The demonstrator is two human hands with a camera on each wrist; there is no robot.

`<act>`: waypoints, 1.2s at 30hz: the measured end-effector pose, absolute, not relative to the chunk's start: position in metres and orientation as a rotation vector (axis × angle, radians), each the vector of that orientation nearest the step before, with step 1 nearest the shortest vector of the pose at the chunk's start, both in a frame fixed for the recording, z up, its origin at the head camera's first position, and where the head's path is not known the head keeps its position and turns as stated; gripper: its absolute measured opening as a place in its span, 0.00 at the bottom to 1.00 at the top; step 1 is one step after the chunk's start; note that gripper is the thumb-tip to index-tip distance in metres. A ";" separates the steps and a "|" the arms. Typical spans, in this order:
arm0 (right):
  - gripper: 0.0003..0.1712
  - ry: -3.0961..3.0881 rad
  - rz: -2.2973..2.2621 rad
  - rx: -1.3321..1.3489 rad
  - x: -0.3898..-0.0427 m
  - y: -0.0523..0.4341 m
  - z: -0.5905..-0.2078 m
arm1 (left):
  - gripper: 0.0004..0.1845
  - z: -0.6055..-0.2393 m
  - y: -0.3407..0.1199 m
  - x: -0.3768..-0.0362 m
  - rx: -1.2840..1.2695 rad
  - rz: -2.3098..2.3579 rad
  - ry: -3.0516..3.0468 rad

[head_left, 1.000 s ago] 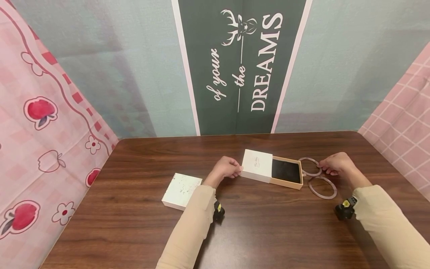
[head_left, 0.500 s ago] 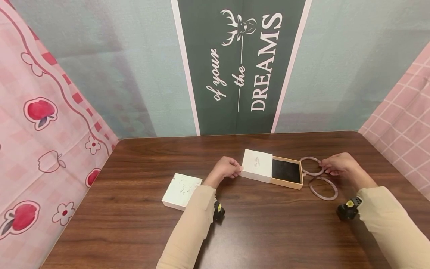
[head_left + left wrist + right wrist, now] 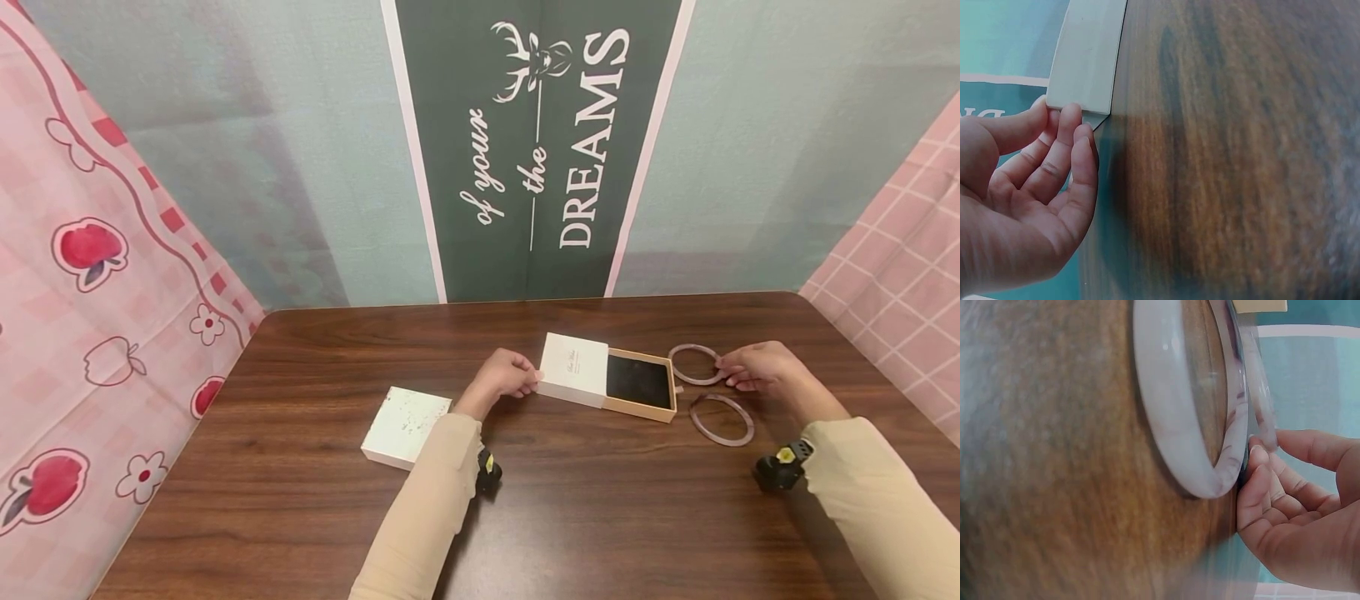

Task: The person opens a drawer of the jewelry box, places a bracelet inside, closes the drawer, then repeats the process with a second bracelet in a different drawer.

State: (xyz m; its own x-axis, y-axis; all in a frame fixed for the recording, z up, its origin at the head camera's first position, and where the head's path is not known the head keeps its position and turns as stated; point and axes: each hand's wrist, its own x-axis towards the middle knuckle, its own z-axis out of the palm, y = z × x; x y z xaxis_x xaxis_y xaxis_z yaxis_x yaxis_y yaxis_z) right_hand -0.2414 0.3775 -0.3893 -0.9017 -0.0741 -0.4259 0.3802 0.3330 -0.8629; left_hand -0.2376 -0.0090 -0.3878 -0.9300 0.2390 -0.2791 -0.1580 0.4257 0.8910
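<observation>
A white drawer box lies at centre right in the head view. Its outer sleeve [image 3: 573, 364] covers the left part, and the pulled-out drawer [image 3: 637, 385] shows a black lining. My left hand [image 3: 504, 375] pinches the sleeve's left end near its front corner, thumb on top and fingers below in the left wrist view. Right of the drawer, the far pale lilac bangle [image 3: 697, 382] is pinched at its right side by my right hand [image 3: 757, 367]. A second, marbled bangle [image 3: 1166, 412] lies flat on the table, nearer me and large in the right wrist view.
Another white box [image 3: 405, 425], speckled on top, sits left of my left forearm, which partly covers it. A small ribbon tab [image 3: 678, 389] sticks out of the drawer's right end. The wooden table [image 3: 600, 517] ends at a printed cloth backdrop [image 3: 337, 167].
My right hand has moved slightly right with the far bangle, which now stands apart from the near bangle and drawer tab. The left hand and box stay still.
</observation>
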 end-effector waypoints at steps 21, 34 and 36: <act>0.14 2.239 -1.621 0.275 -0.240 0.374 -0.382 | 0.06 -0.388 -0.010 -0.239 0.068 1.483 2.335; 0.13 2.360 -1.520 0.187 -0.241 0.369 -0.359 | 0.06 -0.389 -0.009 -0.240 0.075 1.481 2.334; 0.13 2.368 -1.512 0.177 -0.241 0.368 -0.356 | 0.06 -0.389 -0.009 -0.239 0.075 1.482 2.333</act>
State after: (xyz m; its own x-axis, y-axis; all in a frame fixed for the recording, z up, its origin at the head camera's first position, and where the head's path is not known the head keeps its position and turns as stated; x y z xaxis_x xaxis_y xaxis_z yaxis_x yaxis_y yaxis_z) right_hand -0.2408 0.3680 -0.3558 -0.9396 -0.0691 -0.3352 0.2750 0.4305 -0.8597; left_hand -0.2393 -0.0094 -0.3888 -0.9284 0.2413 -0.2825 -0.1531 0.4443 0.8827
